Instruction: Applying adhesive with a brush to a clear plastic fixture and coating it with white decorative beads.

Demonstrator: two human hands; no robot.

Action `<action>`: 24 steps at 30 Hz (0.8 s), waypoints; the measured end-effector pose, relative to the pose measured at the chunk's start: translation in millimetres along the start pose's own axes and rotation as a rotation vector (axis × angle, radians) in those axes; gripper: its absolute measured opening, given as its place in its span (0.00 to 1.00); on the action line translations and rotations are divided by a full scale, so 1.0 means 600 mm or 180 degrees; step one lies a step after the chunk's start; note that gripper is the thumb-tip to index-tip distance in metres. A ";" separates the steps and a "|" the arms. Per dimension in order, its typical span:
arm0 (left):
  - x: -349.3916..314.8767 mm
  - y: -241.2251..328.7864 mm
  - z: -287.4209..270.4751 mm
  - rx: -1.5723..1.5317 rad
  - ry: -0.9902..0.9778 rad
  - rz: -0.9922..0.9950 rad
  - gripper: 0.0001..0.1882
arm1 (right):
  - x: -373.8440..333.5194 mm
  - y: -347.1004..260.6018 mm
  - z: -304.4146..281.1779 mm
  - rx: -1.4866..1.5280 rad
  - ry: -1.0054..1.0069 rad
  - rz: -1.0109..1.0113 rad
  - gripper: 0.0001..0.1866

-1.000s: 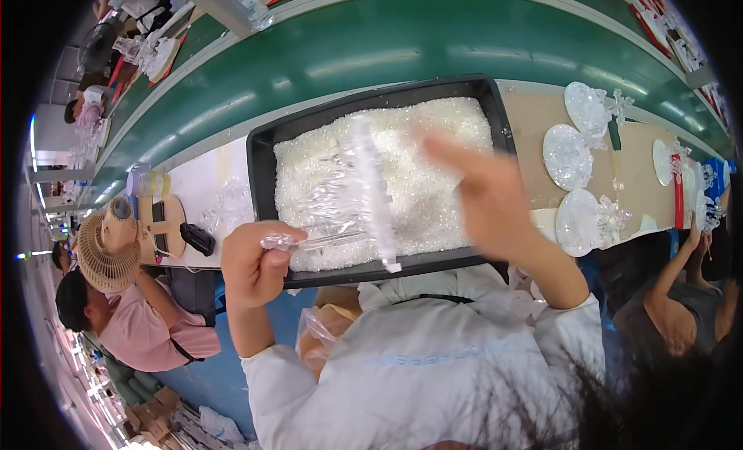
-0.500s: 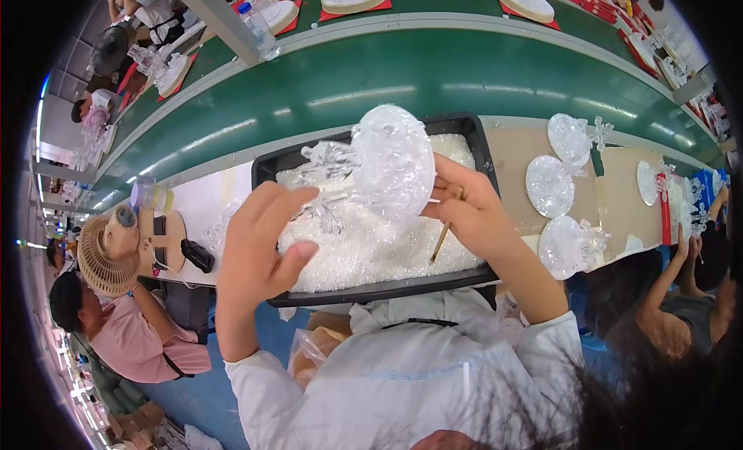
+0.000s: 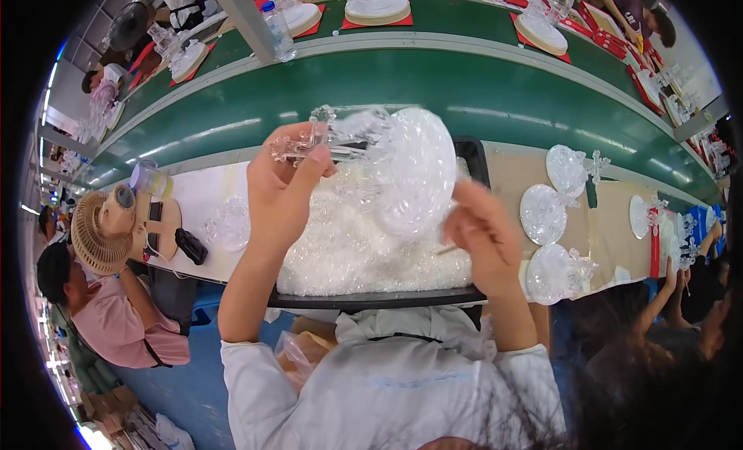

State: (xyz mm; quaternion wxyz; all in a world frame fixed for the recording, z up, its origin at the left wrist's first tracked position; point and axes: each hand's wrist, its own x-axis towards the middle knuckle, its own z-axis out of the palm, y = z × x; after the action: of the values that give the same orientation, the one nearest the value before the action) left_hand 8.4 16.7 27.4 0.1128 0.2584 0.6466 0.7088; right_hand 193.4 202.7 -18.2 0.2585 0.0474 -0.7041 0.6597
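Note:
My left hand point(image 3: 282, 191) is closed around the clear plastic branches of an ornament point(image 3: 418, 175). Its round white base, covered in glitter, faces right and stands tilted on edge above a black tray point(image 3: 371, 301). White sparkling flakes point(image 3: 364, 256) fill that tray. Just right of the base is my right hand point(image 3: 487, 237), blurred by motion, its fingers curled. A thin wooden brush point(image 3: 447, 249) pokes out from them, mostly hidden. Whether these fingers touch the base's edge I cannot tell.
Finished-looking white ornaments point(image 3: 543, 214) lie on cardboard at right, another point(image 3: 230, 224) at left. A beige fan point(image 3: 104, 229) and a jar point(image 3: 151, 179) stand further left. A green conveyor point(image 3: 348, 86) runs behind. People work on both sides.
My left hand, open and apart before, has taken hold of the ornament's clear branches. My right hand has come off the base's face to its right side, keeping the brush.

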 end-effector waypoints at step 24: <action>-0.018 -0.015 0.000 0.2471 -0.0510 0.2249 0.10 | -0.044 -0.008 -0.014 0.1962 0.1611 -0.0524 0.15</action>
State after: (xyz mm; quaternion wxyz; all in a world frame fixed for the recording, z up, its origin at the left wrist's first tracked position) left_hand 16.2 12.5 16.1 -0.1877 0.5366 0.7243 0.3901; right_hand 220.5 202.9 -24.8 0.4493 0.0150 -0.3814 0.8077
